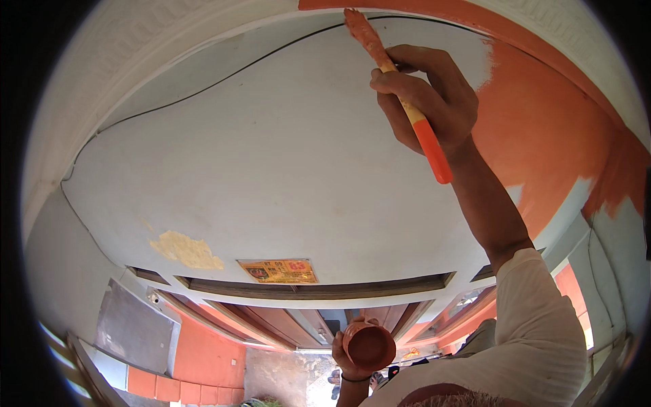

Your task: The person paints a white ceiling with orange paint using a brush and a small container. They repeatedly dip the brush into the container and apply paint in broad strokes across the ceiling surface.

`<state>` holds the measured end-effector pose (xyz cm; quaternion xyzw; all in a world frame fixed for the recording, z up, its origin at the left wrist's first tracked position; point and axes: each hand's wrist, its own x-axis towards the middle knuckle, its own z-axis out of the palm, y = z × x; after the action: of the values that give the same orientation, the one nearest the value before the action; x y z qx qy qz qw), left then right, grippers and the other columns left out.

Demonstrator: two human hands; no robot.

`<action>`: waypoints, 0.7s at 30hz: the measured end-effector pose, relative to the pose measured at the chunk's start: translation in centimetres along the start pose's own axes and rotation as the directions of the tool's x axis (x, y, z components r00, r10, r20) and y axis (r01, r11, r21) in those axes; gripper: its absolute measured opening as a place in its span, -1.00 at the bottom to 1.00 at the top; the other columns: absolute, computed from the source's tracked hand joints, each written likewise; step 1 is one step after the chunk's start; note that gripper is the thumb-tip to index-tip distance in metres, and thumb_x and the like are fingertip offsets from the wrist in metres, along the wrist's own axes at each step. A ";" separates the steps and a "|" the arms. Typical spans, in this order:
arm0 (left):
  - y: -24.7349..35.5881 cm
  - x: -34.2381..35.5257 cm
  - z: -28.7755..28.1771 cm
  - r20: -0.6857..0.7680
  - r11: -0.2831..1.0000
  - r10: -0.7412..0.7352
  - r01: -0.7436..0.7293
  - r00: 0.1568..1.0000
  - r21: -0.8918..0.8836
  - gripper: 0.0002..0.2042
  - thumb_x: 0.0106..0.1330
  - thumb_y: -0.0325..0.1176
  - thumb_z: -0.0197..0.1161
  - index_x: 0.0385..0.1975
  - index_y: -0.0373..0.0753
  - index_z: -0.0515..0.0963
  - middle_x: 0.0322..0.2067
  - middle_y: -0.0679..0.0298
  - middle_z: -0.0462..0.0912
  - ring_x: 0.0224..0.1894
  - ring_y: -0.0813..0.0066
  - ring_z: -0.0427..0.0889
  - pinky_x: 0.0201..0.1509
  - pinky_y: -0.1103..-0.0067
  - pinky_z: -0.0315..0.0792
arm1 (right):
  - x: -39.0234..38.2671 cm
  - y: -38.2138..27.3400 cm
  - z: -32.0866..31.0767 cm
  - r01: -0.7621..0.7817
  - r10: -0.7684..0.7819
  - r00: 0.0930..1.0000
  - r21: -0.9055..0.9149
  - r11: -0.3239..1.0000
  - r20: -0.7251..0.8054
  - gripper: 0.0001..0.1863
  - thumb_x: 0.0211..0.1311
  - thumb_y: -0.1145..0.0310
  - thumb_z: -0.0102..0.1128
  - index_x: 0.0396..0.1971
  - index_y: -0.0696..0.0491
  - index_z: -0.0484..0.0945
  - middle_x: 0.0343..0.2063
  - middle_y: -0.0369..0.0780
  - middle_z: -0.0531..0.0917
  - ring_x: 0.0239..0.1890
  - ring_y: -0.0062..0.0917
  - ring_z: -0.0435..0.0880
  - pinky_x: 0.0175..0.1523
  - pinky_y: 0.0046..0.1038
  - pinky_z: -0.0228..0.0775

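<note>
My right hand (pixel 434 95), raised high, is closed around a paintbrush (pixel 422 132) with a yellow handle and an orange-red end. The brush's bristles, thick with terracotta paint, point up at the top edge of a pale grey wall (pixel 271 163), beside a painted orange band (pixel 434 9). Down low, my left hand (pixel 347 359) grips a paint-smeared cup (pixel 370 347) with reddish-brown paint inside. On the right, part of the wall bears orange paint (pixel 549 122) with ragged edges.
A thin black cable (pixel 224 80) runs along the top of the wall and down its left side. Lower down are a small orange-yellow plaque (pixel 277 270), a peeled patch (pixel 184 249) and dark vent openings (pixel 319 289). White moulding (pixel 122 68) curves overhead. Far below lies the floor (pixel 278 376).
</note>
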<state>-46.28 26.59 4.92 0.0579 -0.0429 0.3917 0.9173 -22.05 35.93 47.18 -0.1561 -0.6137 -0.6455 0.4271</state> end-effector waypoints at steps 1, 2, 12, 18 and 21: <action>0.0 0.0 -0.1 0.008 1.000 0.004 -0.004 1.000 -0.010 -0.28 0.47 0.26 0.12 0.28 -0.33 0.50 0.14 -0.15 0.58 0.26 0.00 0.55 0.28 0.22 0.59 | 0.1 -0.6 0.0 -0.054 0.054 0.999 0.090 0.995 -0.004 -0.68 -0.12 0.65 0.46 -0.33 -0.05 0.70 -0.26 -0.26 0.72 -0.37 -0.52 0.71 -0.42 -0.54 0.57; 0.1 -0.1 -0.1 0.016 1.000 0.009 -0.008 1.000 -0.020 -0.28 0.46 0.26 0.12 0.28 -0.33 0.50 0.15 -0.16 0.57 0.25 0.00 0.56 0.28 0.22 0.60 | 0.0 -1.0 0.1 -0.106 0.108 0.994 0.179 0.978 -0.002 -0.68 -0.11 0.66 0.46 -0.32 -0.04 0.71 -0.26 -0.25 0.72 -0.36 -0.51 0.71 -0.41 -0.54 0.57; 0.7 -0.2 -0.3 0.022 1.000 0.006 -0.006 1.000 -0.019 -0.28 0.48 0.25 0.11 0.27 -0.35 0.49 0.13 -0.17 0.58 0.23 0.01 0.57 0.27 0.20 0.60 | -1.4 0.8 -1.6 -0.539 0.597 0.802 0.441 0.718 0.008 -0.89 0.23 0.71 0.34 -0.34 0.18 0.72 -0.30 -0.27 0.75 -0.37 -0.61 0.75 -0.20 -0.54 0.67; 0.6 0.8 -0.3 0.021 0.999 -0.029 0.030 0.999 -0.021 -0.28 0.49 0.25 0.08 0.28 -0.36 0.49 0.14 -0.20 0.58 0.23 0.00 0.58 0.30 0.20 0.58 | -2.8 5.8 -4.5 -0.676 0.759 0.642 0.388 0.626 -0.106 -0.95 0.25 0.62 0.39 -0.30 0.23 0.74 -0.35 -0.23 0.76 -0.34 -0.54 0.76 -0.16 -0.47 0.72; 0.5 0.8 0.0 0.010 0.999 -0.045 0.045 0.999 -0.018 -0.28 0.49 0.25 0.08 0.28 -0.36 0.49 0.14 -0.20 0.58 0.22 -0.01 0.59 0.31 0.19 0.58 | -2.3 5.4 -7.0 -0.706 0.760 0.627 0.287 0.647 -0.173 -0.94 0.25 0.59 0.40 -0.29 0.21 0.74 -0.34 -0.25 0.76 -0.31 -0.57 0.75 -0.18 -0.47 0.70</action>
<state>-46.07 27.52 5.05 0.0523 -0.0497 0.3700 0.9262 -14.43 30.93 47.63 -0.2591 -0.4887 -0.3670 0.7479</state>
